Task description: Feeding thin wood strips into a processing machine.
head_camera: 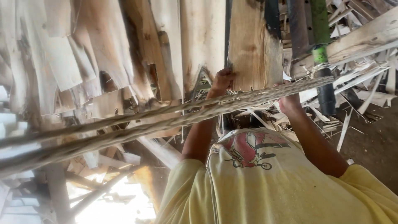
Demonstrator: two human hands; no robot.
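- your left hand (222, 80) and right hand (289, 101) both reach to about 12 o'clock, onto the lower edge of a thin veneer sheet (253, 45).
- left grip looks curled around that edge; right grip is half hidden behind a strip bundle (166, 116), so i cannot tell.
- step in hand, as i judge it: handling this sheet among the veneer pile (103, 54).
- any next move needs an even two-handed hold; thin wood may split.
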